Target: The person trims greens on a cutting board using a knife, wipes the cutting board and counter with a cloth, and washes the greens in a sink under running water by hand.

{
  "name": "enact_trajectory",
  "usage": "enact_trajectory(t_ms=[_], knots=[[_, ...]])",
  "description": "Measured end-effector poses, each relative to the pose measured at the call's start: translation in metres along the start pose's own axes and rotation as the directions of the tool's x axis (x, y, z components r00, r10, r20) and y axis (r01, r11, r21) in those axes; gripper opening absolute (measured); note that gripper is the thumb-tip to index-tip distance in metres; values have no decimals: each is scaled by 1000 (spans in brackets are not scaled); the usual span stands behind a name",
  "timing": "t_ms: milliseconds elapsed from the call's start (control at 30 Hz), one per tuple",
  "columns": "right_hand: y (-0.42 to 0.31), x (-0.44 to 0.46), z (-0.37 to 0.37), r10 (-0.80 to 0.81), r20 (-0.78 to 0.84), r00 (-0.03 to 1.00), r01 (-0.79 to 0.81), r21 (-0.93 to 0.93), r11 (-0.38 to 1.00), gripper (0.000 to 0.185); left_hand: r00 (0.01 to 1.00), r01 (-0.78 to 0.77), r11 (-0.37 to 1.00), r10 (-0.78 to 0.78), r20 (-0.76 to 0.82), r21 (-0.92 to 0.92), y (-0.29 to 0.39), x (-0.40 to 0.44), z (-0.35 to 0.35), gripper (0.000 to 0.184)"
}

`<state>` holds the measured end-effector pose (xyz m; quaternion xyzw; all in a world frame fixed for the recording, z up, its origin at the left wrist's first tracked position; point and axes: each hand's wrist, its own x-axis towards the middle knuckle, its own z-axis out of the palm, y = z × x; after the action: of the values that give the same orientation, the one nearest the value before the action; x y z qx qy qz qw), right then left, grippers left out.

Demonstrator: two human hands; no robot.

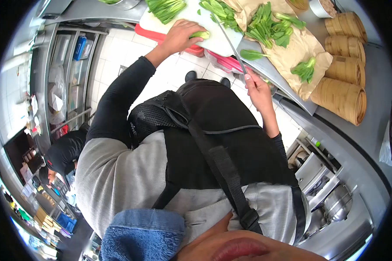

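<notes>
On a white cutting board (196, 21), my left hand (182, 36) has its fingers wrapped round a pale green vegetable piece (200, 35). My right hand (258, 89) grips the handle of a long knife (229, 41), whose blade points up and left over the board. Cut green stalks (165, 9) lie at the board's upper left, and leafy greens (222, 13) lie beyond the blade. More leafy greens (265, 28) rest on brown paper (292, 61) to the right, with a single bunch (305, 69) near the paper's lower edge.
Several bamboo steamers (339, 98) stand at the right of the metal counter (309, 106). A red board or tray (150, 34) shows under the white board. A person in black (65, 150) bends over at the far left, near metal shelves (69, 65). Steel pots (337, 202) sit lower right.
</notes>
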<state>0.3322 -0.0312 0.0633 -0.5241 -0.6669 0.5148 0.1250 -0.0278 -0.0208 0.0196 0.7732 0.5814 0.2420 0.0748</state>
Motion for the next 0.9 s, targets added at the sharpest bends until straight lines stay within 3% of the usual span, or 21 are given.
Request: enact_trajectory(t_ms=[100, 133, 233, 300, 633, 733, 800, 833, 900], knots=[[3, -13, 6, 18, -21, 1000, -16, 62, 998, 37, 979, 128, 952, -166, -115, -279, 5, -4, 24, 30], [3, -16, 4, 136, 41, 990, -137, 31, 990, 37, 967, 142, 940, -198, -159, -309, 7, -5, 28, 26], [-2, -25, 7, 157, 77, 985, -161, 48, 986, 37, 954, 146, 944, -214, -212, -297, 8, -6, 37, 26], [-3, -28, 7, 73, 51, 996, -73, 5, 997, 38, 956, 175, 945, -230, -182, -276, 7, -5, 39, 26], [-12, -25, 18, 62, 91, 994, -63, 6, 998, 39, 949, 225, 934, -274, -155, -277, 12, 2, 34, 25], [-23, 3, 26, 144, 155, 977, -156, 67, 985, 38, 983, 134, 948, -164, -81, -289, 1, 3, 30, 23], [-27, 21, 25, 211, 212, 954, -258, 223, 940, 42, 996, -70, 997, 67, -63, -35, -8, 10, 19, 22], [-29, 21, 22, 186, 166, 968, -219, 206, 954, 42, 984, -172, 980, 176, -37, 97, -11, 14, 12, 22], [-36, 20, 11, 118, 81, 990, -130, 160, 979, 42, 993, -107, 992, 110, -50, 67, -10, 15, 4, 20]])
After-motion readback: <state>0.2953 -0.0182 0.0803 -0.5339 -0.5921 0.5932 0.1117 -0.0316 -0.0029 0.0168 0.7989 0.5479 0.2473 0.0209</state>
